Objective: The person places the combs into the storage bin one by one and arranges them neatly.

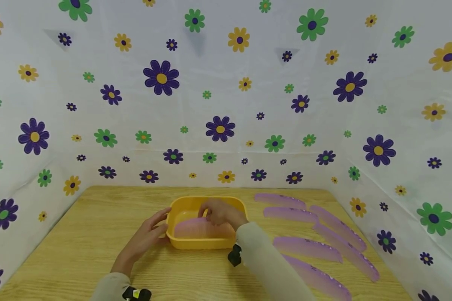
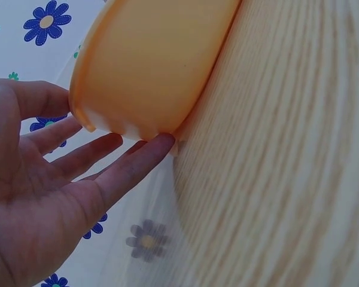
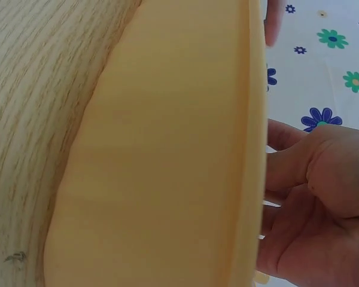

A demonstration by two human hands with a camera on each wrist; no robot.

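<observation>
A yellow plastic basin (image 1: 207, 243) stands on the wooden table, with a translucent purple comb (image 1: 190, 229) lying along its inside, teeth toward the near wall. My left hand (image 1: 147, 234) rests against the basin's left end; in the left wrist view the fairly straight fingers (image 2: 137, 167) touch its outer wall and rim. Reaching over the near right rim, my right hand (image 1: 220, 212) has its bent fingers at the comb's upper edge and pinches it. From the right wrist, the basin wall (image 3: 155, 149) hides the fingertips and the comb.
Several purple combs lie spread on the table right of the basin, among them a far comb (image 1: 280, 200), a near comb (image 1: 320, 278) and a slanted right-hand comb (image 1: 348, 251). Flower-printed white sheeting (image 1: 196, 104) encloses the table (image 1: 98, 217) at the back and sides.
</observation>
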